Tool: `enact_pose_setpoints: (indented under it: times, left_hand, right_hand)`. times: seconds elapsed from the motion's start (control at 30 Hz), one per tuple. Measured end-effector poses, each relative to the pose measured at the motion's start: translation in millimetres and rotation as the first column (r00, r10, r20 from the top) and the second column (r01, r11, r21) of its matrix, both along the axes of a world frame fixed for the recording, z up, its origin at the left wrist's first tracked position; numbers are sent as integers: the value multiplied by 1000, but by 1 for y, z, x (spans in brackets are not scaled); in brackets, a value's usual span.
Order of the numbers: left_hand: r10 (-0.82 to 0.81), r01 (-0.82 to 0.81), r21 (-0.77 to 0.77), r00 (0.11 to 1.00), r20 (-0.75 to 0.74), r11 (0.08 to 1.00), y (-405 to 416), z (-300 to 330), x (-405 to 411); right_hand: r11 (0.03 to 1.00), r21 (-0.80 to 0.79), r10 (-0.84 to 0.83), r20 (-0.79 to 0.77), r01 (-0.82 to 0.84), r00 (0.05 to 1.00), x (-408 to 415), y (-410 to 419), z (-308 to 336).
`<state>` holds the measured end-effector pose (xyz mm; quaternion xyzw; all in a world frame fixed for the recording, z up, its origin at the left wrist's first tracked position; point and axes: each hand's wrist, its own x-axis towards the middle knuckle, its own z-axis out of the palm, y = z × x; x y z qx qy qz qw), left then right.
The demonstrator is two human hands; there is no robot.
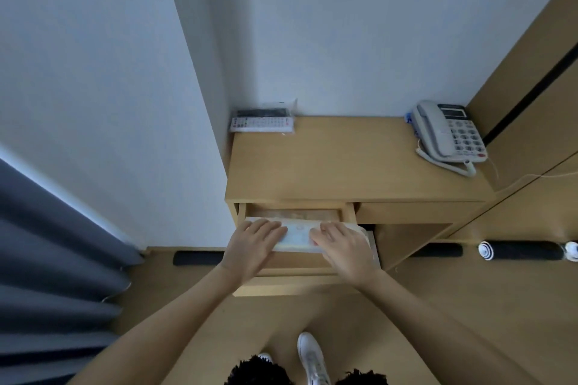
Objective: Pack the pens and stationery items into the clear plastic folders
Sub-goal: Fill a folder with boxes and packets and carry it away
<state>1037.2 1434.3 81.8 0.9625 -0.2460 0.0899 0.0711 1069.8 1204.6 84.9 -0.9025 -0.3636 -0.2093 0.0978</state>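
Note:
A clear plastic folder [298, 236] with pale papers inside lies across the open drawer [294, 283] of a low wooden cabinet. My left hand [255, 245] lies palm down on the folder's left end with fingers fairly straight. On its right end my right hand [339, 248] rests the same way. More papers [295, 215] show deeper in the drawer. No pens are visible.
On the cabinet top [344, 162] stand a grey desk phone [448, 134] at the back right and bagged remote controls [262, 122] at the back left. A grey curtain [53, 259] hangs at left. Wooden wardrobe panels [531, 87] stand at right. My white shoe [309, 356] is on the floor.

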Motion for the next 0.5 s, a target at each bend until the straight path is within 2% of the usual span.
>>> enact_pose_setpoints:
  times: [0.2,0.5]
  left_hand:
    - [17,-17,2,997,-81,1000,-10,-12,-2]
    - [119,-102,83,965,-233,991,-8,-24,3]
  right_hand:
    - [996,-67,49,-39,-52,998,11,-8,-30]
    - [987,-137,67,-133,-85,989,21,-2,-34]
